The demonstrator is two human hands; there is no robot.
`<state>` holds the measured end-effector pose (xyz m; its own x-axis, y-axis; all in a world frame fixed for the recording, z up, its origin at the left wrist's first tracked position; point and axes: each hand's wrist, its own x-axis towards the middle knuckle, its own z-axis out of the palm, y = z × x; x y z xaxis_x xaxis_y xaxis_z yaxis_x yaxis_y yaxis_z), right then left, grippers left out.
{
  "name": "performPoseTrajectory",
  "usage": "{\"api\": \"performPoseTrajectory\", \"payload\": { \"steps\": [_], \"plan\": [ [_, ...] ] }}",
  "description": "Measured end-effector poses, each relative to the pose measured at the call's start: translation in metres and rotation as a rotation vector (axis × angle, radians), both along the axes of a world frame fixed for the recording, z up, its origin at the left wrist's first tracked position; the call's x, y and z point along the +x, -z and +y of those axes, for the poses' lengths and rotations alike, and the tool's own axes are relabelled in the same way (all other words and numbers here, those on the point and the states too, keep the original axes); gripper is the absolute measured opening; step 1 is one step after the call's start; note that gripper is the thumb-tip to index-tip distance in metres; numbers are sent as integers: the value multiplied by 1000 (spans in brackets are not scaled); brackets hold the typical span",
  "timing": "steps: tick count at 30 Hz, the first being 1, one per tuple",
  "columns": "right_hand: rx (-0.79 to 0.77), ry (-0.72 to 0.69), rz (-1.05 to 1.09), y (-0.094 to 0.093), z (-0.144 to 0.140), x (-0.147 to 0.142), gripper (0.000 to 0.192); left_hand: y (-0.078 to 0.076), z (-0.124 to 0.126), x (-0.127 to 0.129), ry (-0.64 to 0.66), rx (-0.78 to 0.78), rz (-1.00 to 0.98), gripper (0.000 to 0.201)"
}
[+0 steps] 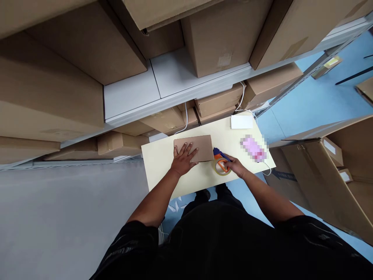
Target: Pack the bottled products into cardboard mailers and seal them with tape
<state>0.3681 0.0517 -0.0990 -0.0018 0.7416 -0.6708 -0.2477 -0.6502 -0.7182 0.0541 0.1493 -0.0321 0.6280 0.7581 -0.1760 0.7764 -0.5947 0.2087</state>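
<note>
A small brown cardboard box (203,144) lies on a pale yellow table (159,167). Spread flat across its top is my left hand (184,158), fingers apart. My right hand (235,166) is wrapped round the handle of a tape dispenser (220,156), blue and orange with a roll of tape in it. The dispenser's blue head is close to the box's right end; whether it touches the cardboard I cannot tell. My palm and fingers hide part of the handle.
Beyond the table, shelves (132,95) hold several large cardboard boxes (224,42). A white box (241,122) and a pixelated pink item (253,148) are on the table's right side, near a white cable. An open carton (329,171) stands at right.
</note>
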Motion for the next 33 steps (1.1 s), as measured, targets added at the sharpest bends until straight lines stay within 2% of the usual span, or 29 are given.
{"api": "performPoseTrajectory", "payload": {
  "steps": [6,9,11,14,16,17,19,22,24,27,30,33],
  "plan": [
    [-14,29,33,-4,-69,-17,73,-1,-5,15,-114,8,3,73],
    [-11,64,44,-2,-92,-27,76,-5,-16,31,-208,-6,20,73],
    [8,101,42,1,-97,-32,77,-8,-27,47,-300,-34,51,75],
    [29,127,14,7,-90,-35,77,-17,-41,72,-450,-104,118,80],
    [35,123,5,11,-81,-34,76,-24,-42,79,-488,-167,154,83],
    [41,121,5,12,-76,-34,75,-28,-39,77,-475,-206,171,85],
    [51,115,9,15,-70,-32,74,-37,-28,63,-368,-292,207,93],
    [53,99,7,16,-69,-32,72,-48,-1,23,-24,-386,261,110],
    [46,89,6,16,-71,-32,72,-52,19,-3,203,-350,274,113],
    [17,84,24,12,-75,-34,73,-48,45,-28,419,-232,245,106],
    [-4,86,20,6,-74,-35,72,-37,56,-35,514,-173,168,98],
    [-11,94,-23,0,-64,-30,72,-25,45,-32,446,-126,91,99]
  ]
}}
